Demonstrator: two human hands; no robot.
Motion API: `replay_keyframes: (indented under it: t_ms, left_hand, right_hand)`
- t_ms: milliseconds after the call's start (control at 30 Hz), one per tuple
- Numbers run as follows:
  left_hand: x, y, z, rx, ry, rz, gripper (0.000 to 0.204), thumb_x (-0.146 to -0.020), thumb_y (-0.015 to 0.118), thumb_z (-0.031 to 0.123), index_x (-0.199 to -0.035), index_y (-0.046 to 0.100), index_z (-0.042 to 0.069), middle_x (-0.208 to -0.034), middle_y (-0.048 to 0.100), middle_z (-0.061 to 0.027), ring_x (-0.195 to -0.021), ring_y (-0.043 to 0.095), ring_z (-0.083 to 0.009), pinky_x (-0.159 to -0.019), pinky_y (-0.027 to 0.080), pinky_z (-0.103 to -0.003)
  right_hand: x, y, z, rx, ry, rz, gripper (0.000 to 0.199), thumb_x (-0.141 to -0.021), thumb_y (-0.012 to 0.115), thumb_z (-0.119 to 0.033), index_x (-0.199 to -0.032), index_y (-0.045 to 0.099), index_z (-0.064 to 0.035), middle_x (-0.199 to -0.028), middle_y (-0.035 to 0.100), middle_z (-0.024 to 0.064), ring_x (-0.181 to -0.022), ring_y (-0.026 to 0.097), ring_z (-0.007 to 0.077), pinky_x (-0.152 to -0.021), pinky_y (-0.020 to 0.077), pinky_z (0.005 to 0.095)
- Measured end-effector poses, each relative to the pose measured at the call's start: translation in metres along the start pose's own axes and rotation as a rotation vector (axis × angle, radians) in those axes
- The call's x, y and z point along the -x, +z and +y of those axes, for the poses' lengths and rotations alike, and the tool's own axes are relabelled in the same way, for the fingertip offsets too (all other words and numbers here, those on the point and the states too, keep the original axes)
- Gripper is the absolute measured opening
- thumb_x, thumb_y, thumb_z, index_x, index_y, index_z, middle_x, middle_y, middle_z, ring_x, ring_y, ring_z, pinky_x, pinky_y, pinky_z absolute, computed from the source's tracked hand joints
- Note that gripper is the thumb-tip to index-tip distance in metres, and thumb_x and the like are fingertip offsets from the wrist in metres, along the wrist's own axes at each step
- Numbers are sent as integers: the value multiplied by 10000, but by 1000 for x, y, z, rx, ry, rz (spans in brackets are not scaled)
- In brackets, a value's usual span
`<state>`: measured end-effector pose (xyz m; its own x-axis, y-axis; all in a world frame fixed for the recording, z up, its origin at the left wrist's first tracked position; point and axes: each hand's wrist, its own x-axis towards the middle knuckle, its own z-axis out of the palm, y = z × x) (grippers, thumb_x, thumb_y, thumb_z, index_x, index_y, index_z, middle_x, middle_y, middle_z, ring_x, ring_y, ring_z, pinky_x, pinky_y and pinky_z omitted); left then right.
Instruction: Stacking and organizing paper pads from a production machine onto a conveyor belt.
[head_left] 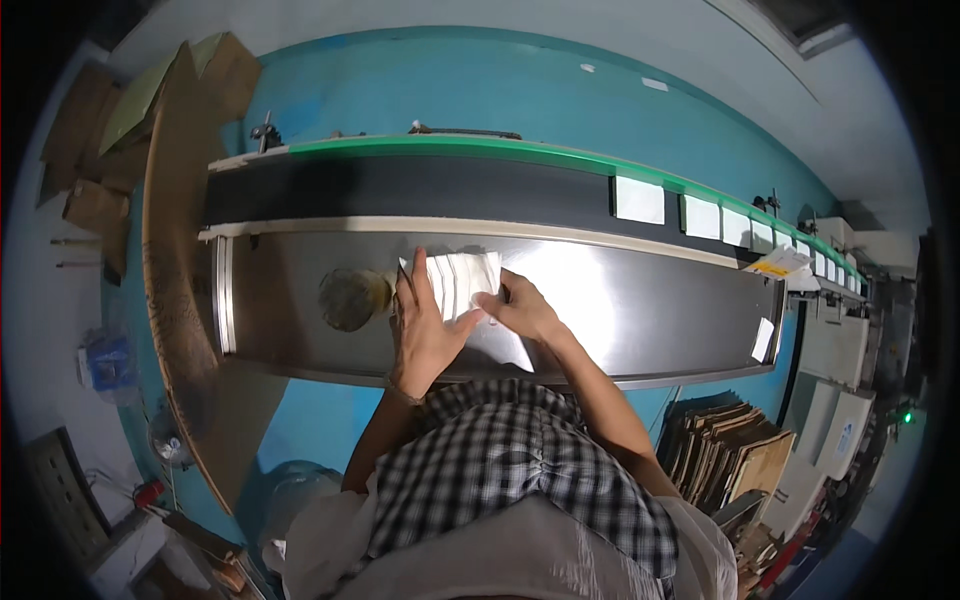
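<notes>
A row of flat white packets [462, 278] sits between my two hands over the metal tray table, their edges lined up like a small stack on its side. My left hand [424, 325] presses against the left end, fingers pointing away from me and thumb along the near edge. Against the right end is my right hand [522, 308], its thumb on the near side and its fingers partly hidden behind the packets. Just left of my left hand stands a round, brownish container or roll [352, 300]; its exact kind is unclear.
Beyond the metal table [680, 310], a dark conveyor belt [420, 190] with a green edge carries several white packets [638, 200] on the right. One white piece [763, 340] lies at the table's right end. A cardboard sheet [178, 250] borders the left; stacked cardboard [725, 450] stands lower right.
</notes>
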<state>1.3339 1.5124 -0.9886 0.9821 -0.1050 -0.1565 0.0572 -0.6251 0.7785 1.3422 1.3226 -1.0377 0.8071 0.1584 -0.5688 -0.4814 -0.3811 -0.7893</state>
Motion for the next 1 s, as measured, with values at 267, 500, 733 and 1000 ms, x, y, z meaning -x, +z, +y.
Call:
replay_keyframes:
  t_ms: [267,500,733,1000]
  left_hand:
    - [-23,12,0,100,111,28,914,-869,743,223,-1537,162,-1,-1451,366,-347,-1310,443,-493,-1053,417,-503]
    - [-27,33,-21,302,-14,-5,933,-849,784,310,-1483,213,-67,-1327,529,-300,-1201,572,-419,-998,459,-448]
    - [-41,26,-61,239,16,76,1045,-726,871,209,-1489,208,-54,-1314,514,-282,-1199,553,-400,-995,458,-461]
    - [-43,17,-70,422,-109,-93,743,-952,657,339,-1479,311,-53,-1391,492,-309,-1282,529,-390,-1038,440,-427]
  right_hand:
    - [-15,-28,-12,-746,64,489,392,-993,616,-395,-1063,593,-9,-886,615,62,-758,631,161,-726,545,312]
    - [-9,21,-17,-359,-36,383,518,-989,597,-418,-1147,627,74,-924,678,149,-812,617,170,-712,506,313]
    - [-34,8,-2,-414,167,97,273,-956,670,-234,-1138,663,-30,-885,678,25,-639,571,65,-549,463,207]
    - [-60,35,-16,-187,51,271,523,-968,634,-436,-1194,600,34,-1017,660,83,-868,615,162,-804,505,296]
